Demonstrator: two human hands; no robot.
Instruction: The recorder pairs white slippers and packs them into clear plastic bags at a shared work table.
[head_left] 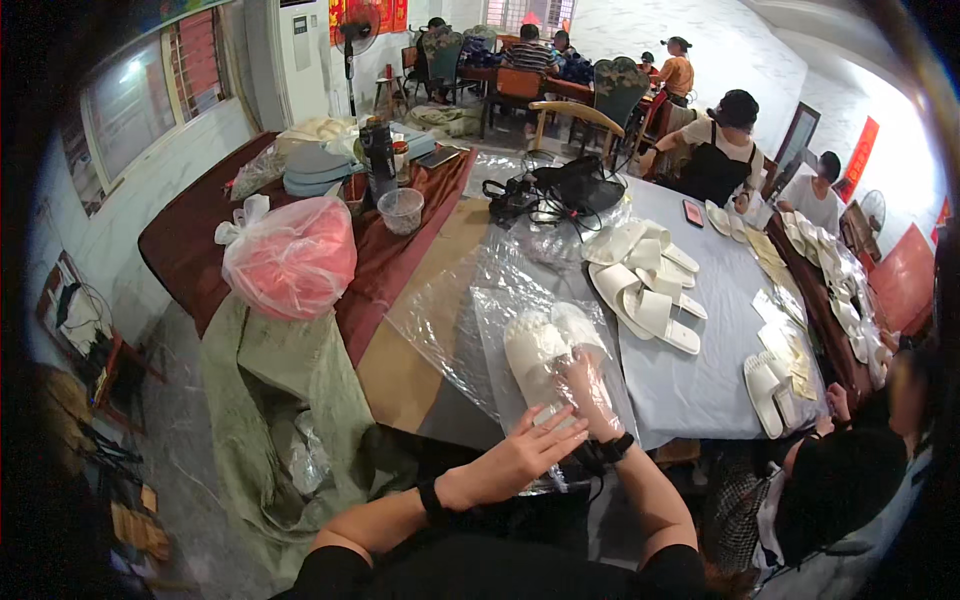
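A pair of white slippers (532, 352) lies inside a clear plastic bag (488, 312) at the table's near edge. My right hand (588, 388) reaches into the bag up to the wrist, its fingers curled against the slippers; the film blurs the fingertips. Over the near end of the slippers, by the bag's mouth, my left hand (530, 447) rests with its fingers stretched out. More white slippers (645, 285) are piled to the right of the bag.
A tied bag of pink material (288, 258) sits at the left above a green sack (255, 400). Black cables (570, 190), a black bottle (379, 160) and a clear tub (401, 210) stand farther back. Another pair of slippers (765, 392) lies near a person (840, 490) at the right.
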